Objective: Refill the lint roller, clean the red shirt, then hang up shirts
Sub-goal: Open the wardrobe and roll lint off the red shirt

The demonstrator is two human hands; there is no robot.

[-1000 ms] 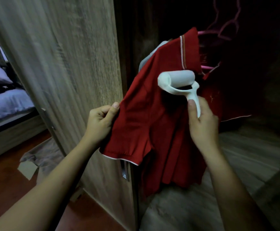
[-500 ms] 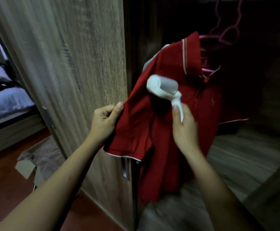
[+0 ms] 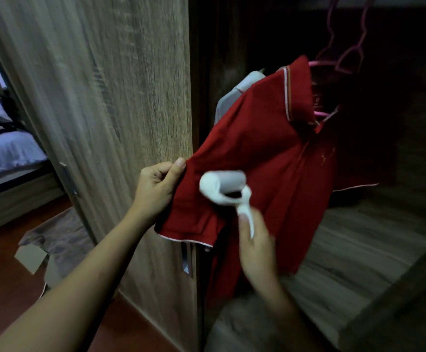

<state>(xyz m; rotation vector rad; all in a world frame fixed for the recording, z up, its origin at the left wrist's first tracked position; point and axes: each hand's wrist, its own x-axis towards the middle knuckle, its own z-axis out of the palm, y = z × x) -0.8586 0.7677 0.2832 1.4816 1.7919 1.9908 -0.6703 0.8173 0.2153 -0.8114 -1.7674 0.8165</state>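
Observation:
A red polo shirt (image 3: 262, 138) with white trim hangs on a pink hanger (image 3: 321, 114) inside a dark wardrobe. My left hand (image 3: 156, 189) pinches its left sleeve and holds it stretched out towards me. My right hand (image 3: 255, 240) grips the handle of a white lint roller (image 3: 223, 185), whose roll lies against the sleeve just right of my left thumb. A grey shirt (image 3: 234, 95) shows behind the red one's shoulder.
The wooden wardrobe door (image 3: 105, 110) stands open at the left, its edge close to my left hand. A wooden shelf (image 3: 359, 250) runs under the shirt. Empty pink hangers (image 3: 344, 47) hang above. Cardboard and grey cloth (image 3: 52, 240) lie on the floor; a bed (image 3: 4, 153) is far left.
The lint roller has travelled down and left from the shoulder near the collar onto the sleeve. My left hand has kept its hold on the sleeve.

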